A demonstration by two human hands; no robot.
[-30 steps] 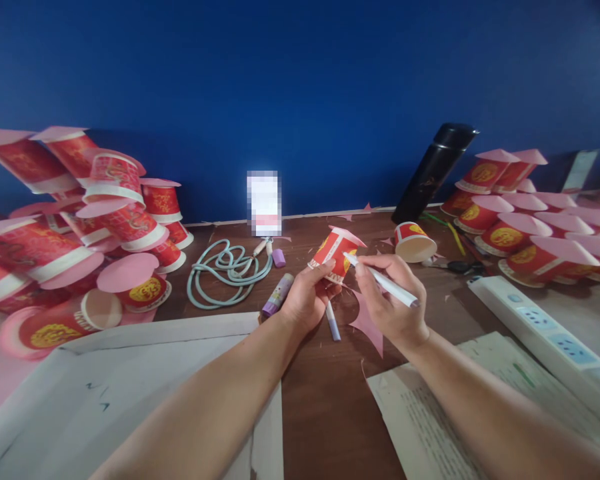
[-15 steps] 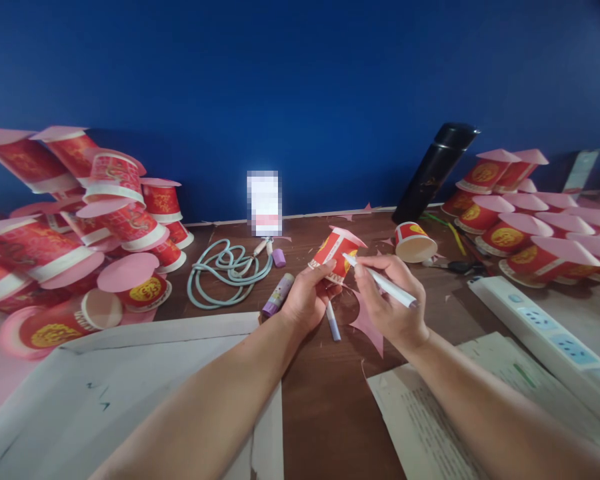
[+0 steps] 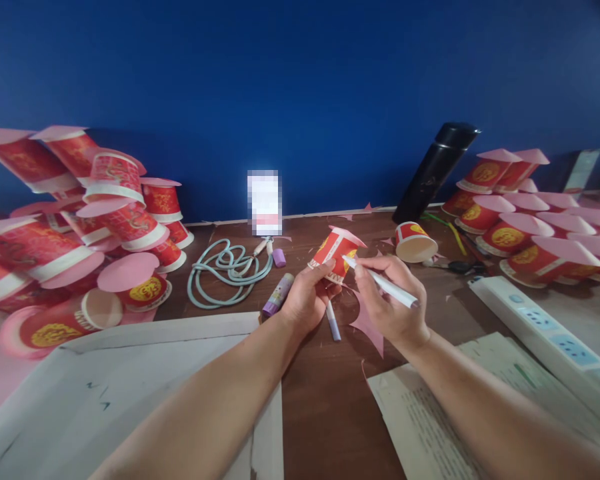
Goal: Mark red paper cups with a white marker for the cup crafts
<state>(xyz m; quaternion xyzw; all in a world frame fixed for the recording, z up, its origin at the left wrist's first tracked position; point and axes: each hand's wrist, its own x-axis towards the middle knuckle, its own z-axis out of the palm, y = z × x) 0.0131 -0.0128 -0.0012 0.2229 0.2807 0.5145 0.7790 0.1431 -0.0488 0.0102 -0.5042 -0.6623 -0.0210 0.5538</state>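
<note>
The left hand [image 3: 304, 300] clasps a red cup [image 3: 331, 252]; the right hand [image 3: 400, 319] pinches a white pen [image 3: 396, 291].

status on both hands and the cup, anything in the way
Left grip on red cup, tilted. Right grip on white pen, tip at cup. Nothing visibly between them.

Left grip [image 3: 305, 297] holds a tilted red cup [image 3: 335, 251], right grip [image 3: 399, 300] a white pen [image 3: 391, 289]

Dim, uneven light, glowing pixelated screen [image 3: 264, 202], blue wall [image 3: 330, 100] darkening at upper right, smeared, stretched edges
</note>
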